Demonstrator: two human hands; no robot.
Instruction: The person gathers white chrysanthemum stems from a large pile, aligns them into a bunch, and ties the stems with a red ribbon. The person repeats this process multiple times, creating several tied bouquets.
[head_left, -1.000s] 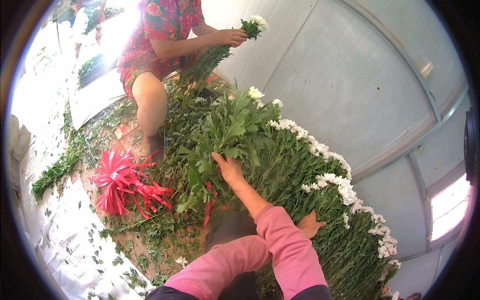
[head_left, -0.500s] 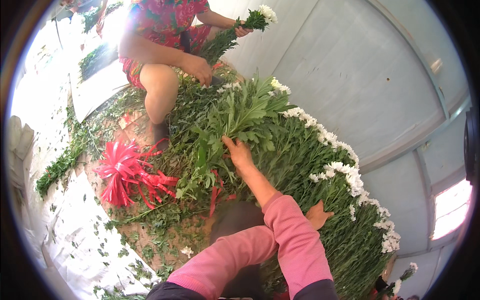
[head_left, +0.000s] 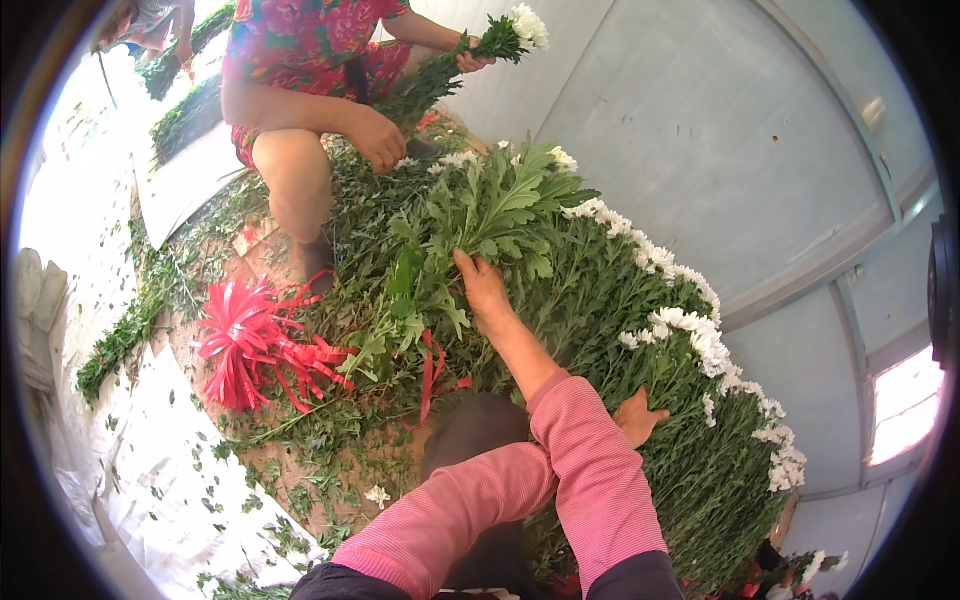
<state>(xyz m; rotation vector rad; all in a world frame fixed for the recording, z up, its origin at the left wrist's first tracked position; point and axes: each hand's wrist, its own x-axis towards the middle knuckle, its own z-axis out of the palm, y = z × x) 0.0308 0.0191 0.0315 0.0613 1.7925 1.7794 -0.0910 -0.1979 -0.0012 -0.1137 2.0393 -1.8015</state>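
Note:
My forearms cross, the right one on top. My right hand [head_left: 486, 292] is closed on a bunch of broad-leaved green stems [head_left: 505, 205], with its thumb over the leaves and the other fingers mostly hidden beneath. Under my right sleeve, my left hand [head_left: 634, 416] reaches into a long heap of white chrysanthemums [head_left: 690, 470]. Its thumb sticks out to the right; the other fingers sink among the stems, so their grip is hidden. White blooms [head_left: 708, 350] line the heap's right edge.
A person in a red floral outfit [head_left: 300, 50] sits at the far side, holding a chrysanthemum bunch [head_left: 450, 75]. Red plastic strips [head_left: 240, 335] lie on the left. Leaf scraps cover the ground beside a white sheet [head_left: 170, 480]. A pale panel wall [head_left: 690, 140] bounds the right.
My view has shifted slightly. Both hands keep nearly the same places, and the leafy stems remain in my right hand. The other person's near hand has moved a little.

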